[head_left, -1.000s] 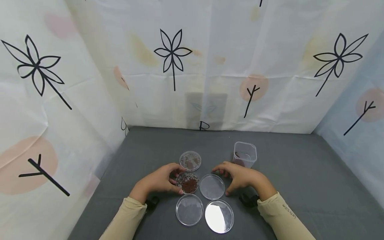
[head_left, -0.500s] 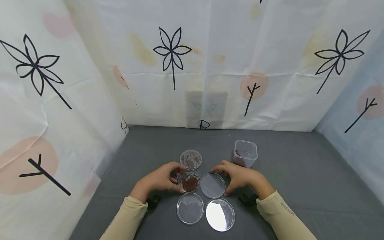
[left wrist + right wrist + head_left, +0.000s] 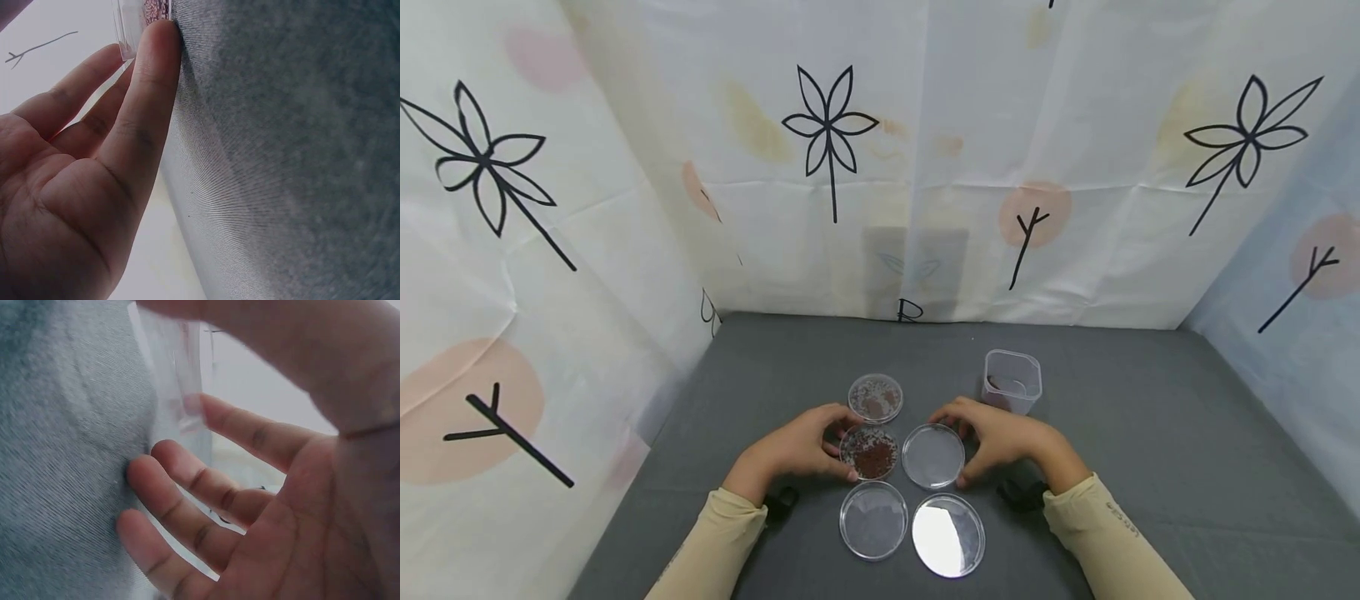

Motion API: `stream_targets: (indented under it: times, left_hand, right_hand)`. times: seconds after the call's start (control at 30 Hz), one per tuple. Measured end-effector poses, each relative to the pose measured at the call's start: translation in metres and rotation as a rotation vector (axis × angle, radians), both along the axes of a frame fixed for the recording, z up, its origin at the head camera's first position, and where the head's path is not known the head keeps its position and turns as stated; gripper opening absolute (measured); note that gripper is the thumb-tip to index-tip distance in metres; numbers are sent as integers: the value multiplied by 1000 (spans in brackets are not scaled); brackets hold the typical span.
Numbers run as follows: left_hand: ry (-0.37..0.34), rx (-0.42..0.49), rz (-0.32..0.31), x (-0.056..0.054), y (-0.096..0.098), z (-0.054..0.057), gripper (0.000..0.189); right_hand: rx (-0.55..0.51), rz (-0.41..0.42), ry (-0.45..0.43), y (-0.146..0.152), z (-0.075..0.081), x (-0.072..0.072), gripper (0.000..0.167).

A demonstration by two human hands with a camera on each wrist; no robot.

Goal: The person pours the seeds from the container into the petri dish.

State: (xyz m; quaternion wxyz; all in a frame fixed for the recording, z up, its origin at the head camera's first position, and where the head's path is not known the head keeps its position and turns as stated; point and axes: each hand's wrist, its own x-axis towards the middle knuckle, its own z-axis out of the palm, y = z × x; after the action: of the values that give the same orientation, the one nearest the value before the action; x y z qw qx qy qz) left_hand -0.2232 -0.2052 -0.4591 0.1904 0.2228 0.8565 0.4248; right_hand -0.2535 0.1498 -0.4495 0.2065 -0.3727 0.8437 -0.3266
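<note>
My left hand point(image 3: 805, 446) grips the side of a round clear petri dish point(image 3: 871, 454) holding reddish-brown granules and whitish bits. Its thumb is at the near rim and its fingers at the far side; the left wrist view shows the thumb against the dish wall point(image 3: 131, 28), low by the cloth. My right hand point(image 3: 1003, 437) pinches a clear round petri dish lid point(image 3: 933, 457) by its edge. In the right wrist view, thumb and index finger span the lid point(image 3: 169, 369), while the other fingertips touch down near the grey cloth.
Behind the left dish stands another petri dish point(image 3: 876, 398) with brownish, speckled contents. Two clear round dish pieces, one plain point(image 3: 873, 521) and one with a bright reflection point(image 3: 948, 536), lie in front. A square clear tub point(image 3: 1012, 382) with brown contents stands at the back right.
The clear lid has moved slightly away from me and toward the back with my right fingers, which have closed in on its edge. My left hand and its dish have hardly moved.
</note>
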Motion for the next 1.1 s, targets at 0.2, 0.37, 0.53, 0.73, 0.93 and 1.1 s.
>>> stream_targets:
  times: [0.2,0.37,0.53,0.73,0.93,1.1]
  left_hand:
    - [4,10,-5,0,-1,2,75]
    - [3,9,-9,1,-1,3,75]
    - [3,7,-8,2,0,2,74]
    - [0,14,-11,1,1,2,75]
    - [-1,8,-8,0,1,1,75]
    - [-10,-4,-2,-1,1,0,76]
  right_hand:
    - [-53,-15,-25,6,6,-3,87]
    - [-95,-28,-70,9,10,-4,87]
    - [-189,-9,-134,11,13,-5,86]
    - [-324,50,-201,9,14,-5,81]
    - [-377,20,-207,6,15,-2,80]
    - [-360,-11,-174,1,13,-2,84]
